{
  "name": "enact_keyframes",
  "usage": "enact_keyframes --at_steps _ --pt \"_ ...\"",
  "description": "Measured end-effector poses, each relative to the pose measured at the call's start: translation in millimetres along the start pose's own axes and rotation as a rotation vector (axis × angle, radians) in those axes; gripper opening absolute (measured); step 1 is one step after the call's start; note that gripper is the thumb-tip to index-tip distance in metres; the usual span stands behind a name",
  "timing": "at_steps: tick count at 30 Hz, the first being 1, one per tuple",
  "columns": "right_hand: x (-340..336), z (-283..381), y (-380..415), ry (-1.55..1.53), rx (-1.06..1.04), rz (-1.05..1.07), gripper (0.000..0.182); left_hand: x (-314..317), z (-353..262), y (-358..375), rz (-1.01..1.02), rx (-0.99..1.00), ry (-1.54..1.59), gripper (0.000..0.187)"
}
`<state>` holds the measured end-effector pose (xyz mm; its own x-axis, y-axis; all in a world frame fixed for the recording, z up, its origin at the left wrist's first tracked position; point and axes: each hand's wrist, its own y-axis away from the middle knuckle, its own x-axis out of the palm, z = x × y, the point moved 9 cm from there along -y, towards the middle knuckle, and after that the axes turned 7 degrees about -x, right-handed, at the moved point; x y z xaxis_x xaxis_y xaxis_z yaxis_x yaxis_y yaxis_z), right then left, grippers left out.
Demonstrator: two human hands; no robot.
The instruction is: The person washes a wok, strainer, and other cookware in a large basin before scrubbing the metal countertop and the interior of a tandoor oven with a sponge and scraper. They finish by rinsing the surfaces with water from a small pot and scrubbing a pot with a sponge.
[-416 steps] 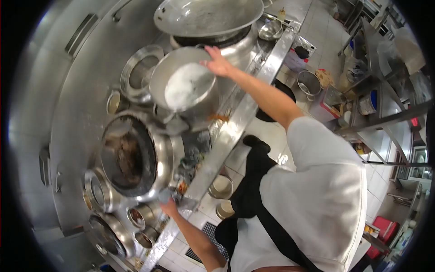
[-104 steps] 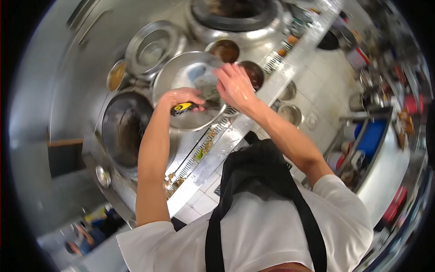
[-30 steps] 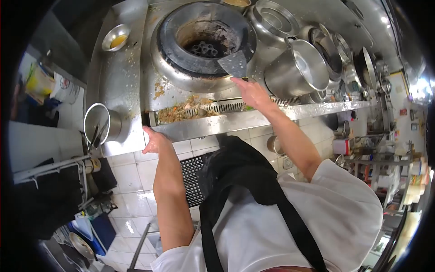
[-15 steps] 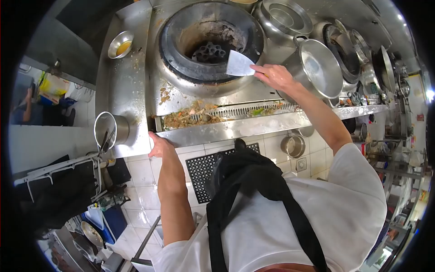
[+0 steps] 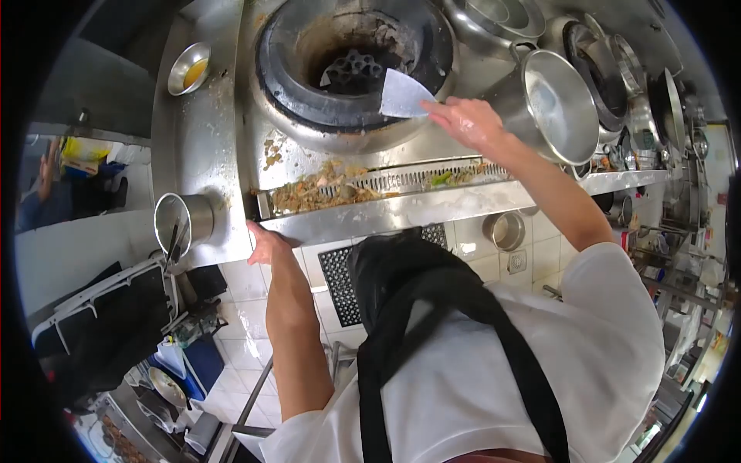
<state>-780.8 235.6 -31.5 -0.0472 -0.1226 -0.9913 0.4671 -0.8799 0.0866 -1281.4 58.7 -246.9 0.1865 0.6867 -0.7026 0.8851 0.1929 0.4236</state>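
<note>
My right hand (image 5: 471,125) is closed round the handle of a scraper (image 5: 404,94) with a wide, flat pale blade. The blade is over the near right part of the dark rim of a round wok burner (image 5: 293,99). Below it, food scraps (image 5: 312,191) lie along a slotted drain channel (image 5: 394,182) at the front of the steel stove. My left hand (image 5: 270,245) grips the stove's front edge (image 5: 332,226) near its left corner. Some of its fingers are hidden.
A steel pot (image 5: 540,108) leans right of the burner. To the left are a small bowl (image 5: 190,69) of yellow liquid and a steel container (image 5: 185,224) holding utensils. A black perforated mat (image 5: 340,289) and another pot (image 5: 505,230) are lower down by the floor.
The view has shifted slightly, and the stove sits a little higher and further left in it. The scraper blade has turned a little. Both hands keep their holds.
</note>
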Motion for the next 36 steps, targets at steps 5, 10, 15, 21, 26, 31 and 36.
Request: enact_keyframes --at_steps 5,10,15,21,26,31,36 --pt "27.6 66.8 -59.7 -0.403 0.177 0.063 0.032 -12.9 3.3 17.7 -0.026 -0.121 -0.001 0.122" --pt "42.9 34.9 7.4 -0.242 0.073 -0.161 0.034 11.4 6.7 -27.8 0.020 0.003 0.000 0.127" --pt "-8.7 -54.6 100.4 -0.103 0.723 0.044 0.046 1.5 7.8 -19.7 0.041 -0.015 -0.057 0.138" --pt "73.2 5.6 90.9 -0.947 0.877 -0.547 0.055 -1.6 7.8 -25.0 -0.165 0.023 -0.067 0.116" --pt "56.4 -22.3 9.8 -0.920 0.905 -0.315 0.050 -9.1 -4.3 -7.9 -0.108 0.032 -0.096 0.124" --pt "79.7 -64.0 4.7 -0.906 0.531 -0.599 0.046 -8.4 4.7 -18.5 -0.162 -0.003 -0.164 0.117" --pt "67.7 -72.9 -0.1 -0.423 0.396 -0.822 0.048 -11.7 -4.7 -10.1 -0.094 0.084 -0.116 0.114"
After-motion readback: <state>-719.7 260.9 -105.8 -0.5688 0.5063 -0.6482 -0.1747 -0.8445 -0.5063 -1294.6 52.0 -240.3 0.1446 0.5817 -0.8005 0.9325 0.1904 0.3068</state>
